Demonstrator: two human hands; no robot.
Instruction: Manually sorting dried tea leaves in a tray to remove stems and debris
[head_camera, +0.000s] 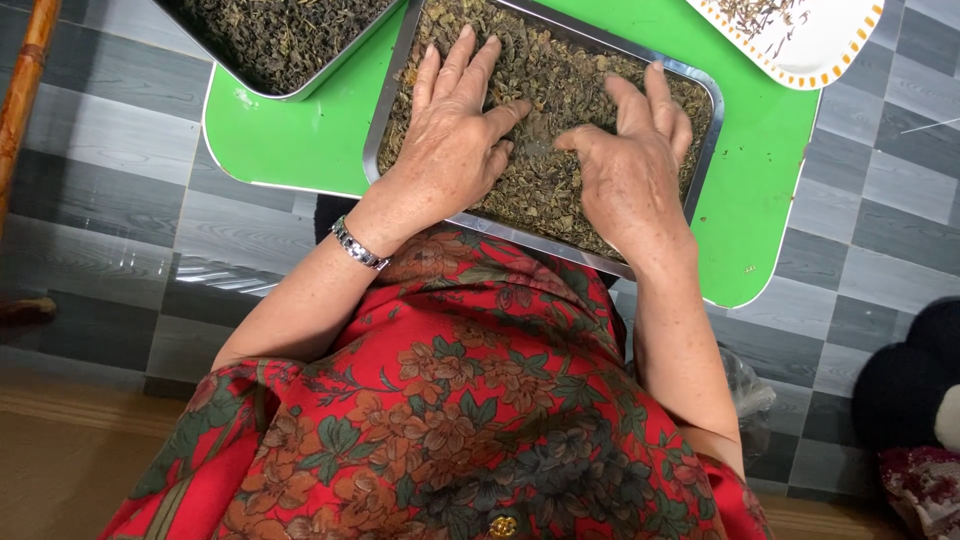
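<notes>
A shiny metal tray (702, 88) full of dried brownish-green leaves (560, 70) rests on a green table (300, 140). My left hand (455, 130) lies flat on the leaves in the tray's left half, fingers spread, with a metal watch band on the wrist. Palm down on the leaves in the tray's right half is my right hand (630, 160), its fingers slightly curled. Neither hand grips anything. Both forearms reach out over my lap, which is covered in a red flowered garment.
A second metal tray (330, 75) of dark dried leaves stands at the table's back left. At the back right sits a white plate (820, 45) with an orange rim pattern and a few stems. A wooden pole (22, 90) leans at far left. Grey checkered floor tiles surround the table.
</notes>
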